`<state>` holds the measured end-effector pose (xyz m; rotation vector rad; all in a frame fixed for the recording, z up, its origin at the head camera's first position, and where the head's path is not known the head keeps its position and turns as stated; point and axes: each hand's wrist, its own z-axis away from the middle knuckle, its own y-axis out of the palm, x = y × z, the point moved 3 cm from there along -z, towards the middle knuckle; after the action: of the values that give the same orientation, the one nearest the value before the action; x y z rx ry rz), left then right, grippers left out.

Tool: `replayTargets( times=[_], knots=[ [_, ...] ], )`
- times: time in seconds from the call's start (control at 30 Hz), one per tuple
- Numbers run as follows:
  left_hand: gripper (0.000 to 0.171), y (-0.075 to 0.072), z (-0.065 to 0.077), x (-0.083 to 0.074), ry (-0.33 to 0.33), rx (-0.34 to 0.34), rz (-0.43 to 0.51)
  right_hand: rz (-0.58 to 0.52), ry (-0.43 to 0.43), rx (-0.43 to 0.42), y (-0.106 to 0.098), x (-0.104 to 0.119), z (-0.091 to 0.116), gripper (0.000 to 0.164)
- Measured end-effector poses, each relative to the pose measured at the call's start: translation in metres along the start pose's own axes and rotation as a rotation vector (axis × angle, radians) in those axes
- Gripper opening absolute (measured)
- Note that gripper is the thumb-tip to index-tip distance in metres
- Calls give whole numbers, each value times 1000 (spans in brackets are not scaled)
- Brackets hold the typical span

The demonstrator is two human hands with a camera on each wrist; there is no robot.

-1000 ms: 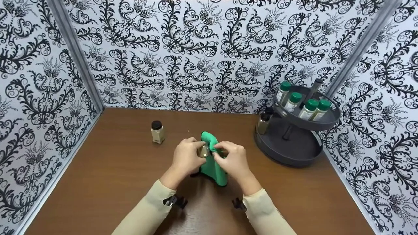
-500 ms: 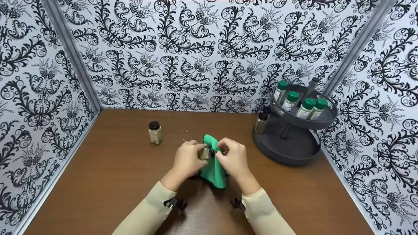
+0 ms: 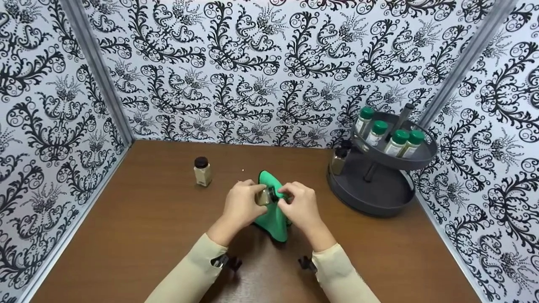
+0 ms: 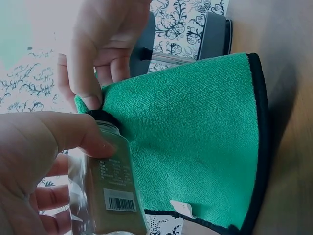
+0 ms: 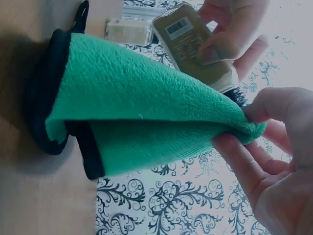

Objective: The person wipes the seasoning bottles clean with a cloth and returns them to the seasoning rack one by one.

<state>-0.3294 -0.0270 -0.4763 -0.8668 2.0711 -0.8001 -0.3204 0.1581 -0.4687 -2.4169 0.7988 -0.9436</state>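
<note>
My left hand grips a glass spice jar with a barcode label, tan contents and a black cap. The jar is tilted, its cap towards my right hand. Between right thumb and fingers I pinch a green cloth with black edging, right at the cap. Its lower part hangs in folds down towards the table, as the right wrist view shows. A small white tag is on the cloth's edge.
Another black-capped spice jar stands upright at the left on the brown table. At the right is a dark two-tier rack, with several green-capped jars above and a dark-capped jar below. Patterned walls enclose the table.
The cloth has shifted and opened out slightly around the cap, showing more of the black cap than a second ago. Both hands stay in nearly the same place.
</note>
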Motion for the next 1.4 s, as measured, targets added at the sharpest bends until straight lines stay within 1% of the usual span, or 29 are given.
replayTargets(
  times=[0.13, 0.23, 0.3, 0.37, 0.43, 0.5, 0.57, 0.63, 0.73, 0.8, 0.87, 1.07, 1.17, 1.23, 1.4],
  knots=[
    [47, -1, 1, 1, -5, -5, -2, -47, -67, -67, -3, 9, 0, 21],
    [45, -3, 1, 2, -7, -15, -12, -57, -91, -76, -3, 12, 0, 21],
    [45, -5, 0, 1, -7, -19, -18, -37, -75, -60, -1, 10, 0, 20],
    [46, -6, 0, 1, -12, -14, -25, -21, -40, -34, 3, 6, 0, 21],
    [47, -7, 0, 1, -20, -3, -30, -28, -4, -11, 4, 2, 0, 21],
    [48, -7, 0, 0, -32, 11, -27, -51, 10, -3, 2, 2, -1, 21],
    [48, -7, 1, -2, -43, 20, -22, -93, -16, -24, -2, 6, -1, 21],
    [47, -8, 1, -3, -48, 20, -15, -110, -78, -59, -6, 13, -1, 21],
    [45, -9, 1, -4, -43, 1, -14, -100, -167, -84, -8, 19, -1, 22],
    [45, -10, 0, -4, -37, -12, -17, -77, -181, -79, -5, 18, 0, 23],
    [45, -12, 0, -5, -32, -21, -17, -68, -161, -69, -4, 15, -1, 22],
    [48, -14, -1, -5, -43, -27, -5, -73, -25, -38, 1, 3, -3, 20],
    [48, -14, 0, -4, -51, -21, 2, -75, -10, -20, 1, 4, -2, 20],
    [49, -13, 0, -4, -51, -17, 6, -73, -38, -30, 0, 8, -1, 21],
    [46, -13, -2, -4, -38, -19, 6, -95, -145, -73, -7, 22, -1, 23]
  ],
)
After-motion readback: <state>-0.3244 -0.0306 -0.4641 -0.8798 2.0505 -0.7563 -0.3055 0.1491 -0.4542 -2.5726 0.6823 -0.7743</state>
